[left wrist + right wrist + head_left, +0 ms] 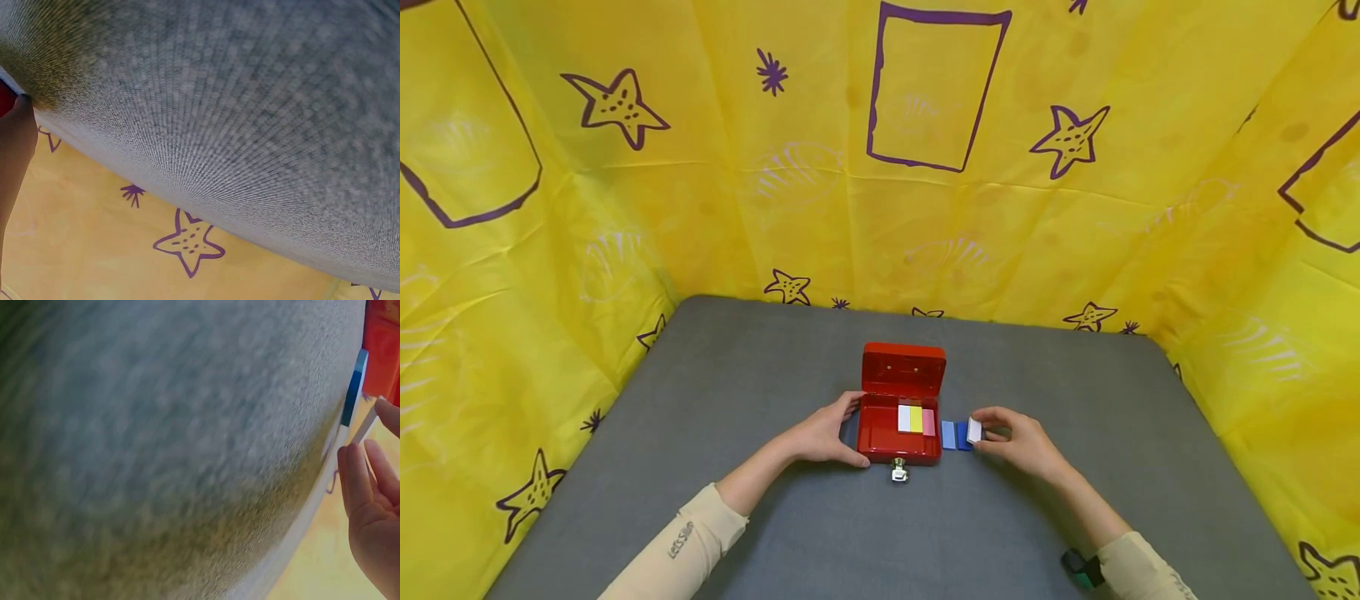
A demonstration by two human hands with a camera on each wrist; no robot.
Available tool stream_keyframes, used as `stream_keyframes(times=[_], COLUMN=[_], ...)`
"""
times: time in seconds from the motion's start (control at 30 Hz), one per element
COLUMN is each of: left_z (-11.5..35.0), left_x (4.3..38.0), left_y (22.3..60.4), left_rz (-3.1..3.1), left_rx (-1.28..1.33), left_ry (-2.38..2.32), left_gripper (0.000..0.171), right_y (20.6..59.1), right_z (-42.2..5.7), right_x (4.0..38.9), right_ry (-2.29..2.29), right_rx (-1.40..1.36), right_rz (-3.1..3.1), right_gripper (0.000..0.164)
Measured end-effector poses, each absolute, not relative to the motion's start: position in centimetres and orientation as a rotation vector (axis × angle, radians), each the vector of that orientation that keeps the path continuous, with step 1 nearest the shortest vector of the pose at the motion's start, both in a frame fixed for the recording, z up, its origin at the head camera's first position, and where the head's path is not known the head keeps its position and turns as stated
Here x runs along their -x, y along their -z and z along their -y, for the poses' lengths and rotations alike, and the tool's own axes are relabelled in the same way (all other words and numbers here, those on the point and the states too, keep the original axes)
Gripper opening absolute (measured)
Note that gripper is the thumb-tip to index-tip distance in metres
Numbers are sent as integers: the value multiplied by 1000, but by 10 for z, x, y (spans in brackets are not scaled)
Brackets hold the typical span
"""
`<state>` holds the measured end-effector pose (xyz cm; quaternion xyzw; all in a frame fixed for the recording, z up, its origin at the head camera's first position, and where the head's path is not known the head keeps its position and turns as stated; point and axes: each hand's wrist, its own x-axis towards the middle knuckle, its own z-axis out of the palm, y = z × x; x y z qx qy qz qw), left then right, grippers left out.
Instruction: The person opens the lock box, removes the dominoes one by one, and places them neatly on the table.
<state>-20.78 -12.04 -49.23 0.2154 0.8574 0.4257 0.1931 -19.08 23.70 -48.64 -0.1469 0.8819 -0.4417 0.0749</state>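
A red metal cash box [898,454] stands on the grey table with its lid [904,372] raised at the back and a silver latch [899,472] hanging at the front. My left hand [823,433] holds the box by its left side, thumb at the front corner and fingers at the back one. Inside, toward the right, lie a white tile [904,417], a yellow tile [916,418] and a pink tile [928,422]. Between thumb and fingers, my right hand [1018,440] pinches another white tile [974,430], tilted beside the blue ones.
A light blue tile [949,435] and a dark blue tile [962,435] lie side by side just right of the box. The grey tabletop [760,350] extends around it. Yellow cloth [820,208] with purple stars hangs behind and along both sides. A dark band [1081,568] is on the right wrist.
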Motion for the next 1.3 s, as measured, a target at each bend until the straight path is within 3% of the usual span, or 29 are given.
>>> stream_keyframes(times=[0.6, 1.3], left_z=[122, 121], left_x=[209, 209], left_y=[493, 493], left_rz=[-2419, -2406], left_rx=[-590, -607], left_ry=[-1183, -1192], left_gripper=[101, 100], right_y=[488, 488], right_z=[-250, -250], right_x=[195, 195], right_ry=[1239, 1137], right_rx=[697, 789], right_rz=[-2648, -2680], right_gripper=[39, 38])
